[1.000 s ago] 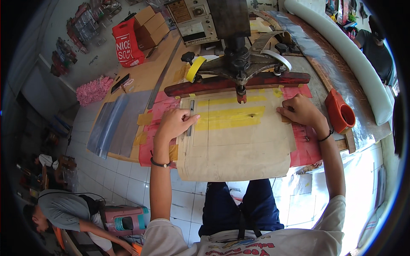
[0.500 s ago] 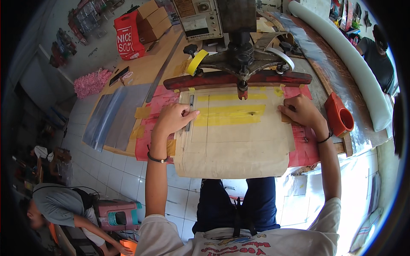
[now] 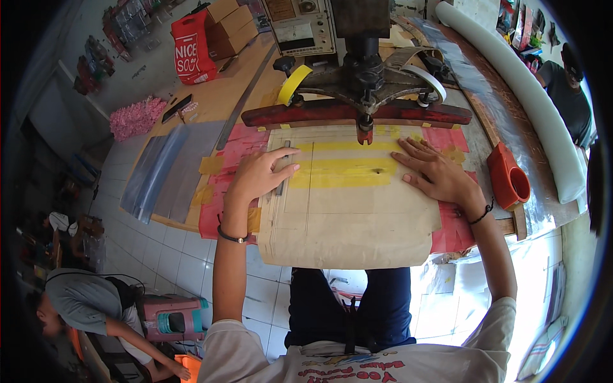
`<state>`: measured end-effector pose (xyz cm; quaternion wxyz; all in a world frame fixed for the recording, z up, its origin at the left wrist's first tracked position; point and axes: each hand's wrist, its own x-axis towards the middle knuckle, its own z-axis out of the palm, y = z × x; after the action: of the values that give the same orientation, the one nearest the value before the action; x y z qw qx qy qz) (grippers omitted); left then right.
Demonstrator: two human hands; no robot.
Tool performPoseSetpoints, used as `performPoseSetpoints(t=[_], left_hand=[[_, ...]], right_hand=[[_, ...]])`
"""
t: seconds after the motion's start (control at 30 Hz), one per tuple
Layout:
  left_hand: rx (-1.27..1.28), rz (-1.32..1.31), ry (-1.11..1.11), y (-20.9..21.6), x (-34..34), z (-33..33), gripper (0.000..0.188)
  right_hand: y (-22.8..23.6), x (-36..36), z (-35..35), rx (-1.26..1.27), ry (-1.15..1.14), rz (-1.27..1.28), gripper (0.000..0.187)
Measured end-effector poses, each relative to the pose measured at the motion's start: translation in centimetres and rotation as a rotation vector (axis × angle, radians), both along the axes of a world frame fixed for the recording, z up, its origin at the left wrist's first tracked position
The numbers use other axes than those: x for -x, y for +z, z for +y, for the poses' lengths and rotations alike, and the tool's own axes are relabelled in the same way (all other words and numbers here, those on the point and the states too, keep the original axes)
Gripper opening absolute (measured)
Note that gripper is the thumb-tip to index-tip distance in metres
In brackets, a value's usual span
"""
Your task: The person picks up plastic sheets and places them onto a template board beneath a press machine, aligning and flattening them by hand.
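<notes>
A beige sheet [image 3: 357,230] with ruled lines and yellow tape strips [image 3: 345,171] lies on the worktable, its near edge overhanging the front. My left hand [image 3: 255,177] rests at the sheet's left edge, thumb and forefinger apart, beside a narrow dark strip [image 3: 280,189]. On the right side of the sheet, my right hand [image 3: 439,172] lies flat with its fingers spread, reaching the end of the tape. Just beyond both hands, a machine's long red bar [image 3: 408,113] hangs across the sheet's far edge. Red material [image 3: 451,235] shows under the sheet at both sides.
Clear plastic sheeting [image 3: 169,175] lies at the left. A yellow tape roll [image 3: 295,85] and a white ring [image 3: 429,83] hang on the machine. An orange-red tape dispenser [image 3: 507,179] sits at the right, near a long white roll [image 3: 511,89]. Other people are at both sides.
My right hand has opened from a curled shape and moved inward, flat onto the sheet. My left forefinger has stretched out away from the thumb.
</notes>
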<state>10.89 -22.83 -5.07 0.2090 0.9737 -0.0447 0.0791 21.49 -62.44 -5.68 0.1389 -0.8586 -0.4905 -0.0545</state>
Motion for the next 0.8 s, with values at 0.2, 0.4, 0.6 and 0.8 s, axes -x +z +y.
performPoseSetpoints(t=[0.2,0.4,0.6,0.8], left_hand=[[-0.022,-0.013,-0.031,0.0,-0.1,-0.2,0.040],[0.097,-0.052,-0.058,0.1,-0.3,-0.4,0.039],[0.044,-0.142,-0.086,-0.3,0.0,-0.3,0.030],[0.048,-0.102,-0.215,0.1,-0.5,-0.4,0.032]], right_hand=[[0.9,0.8,-0.2,0.006,-0.101,-0.040,0.045],[1.8,0.7,-1.5,-0.054,0.099,-0.003,0.042],[2.1,0.6,-0.4,-0.154,-0.134,0.085,0.033],[0.7,-0.8,-1.6,-0.178,-0.089,-0.140,0.042]])
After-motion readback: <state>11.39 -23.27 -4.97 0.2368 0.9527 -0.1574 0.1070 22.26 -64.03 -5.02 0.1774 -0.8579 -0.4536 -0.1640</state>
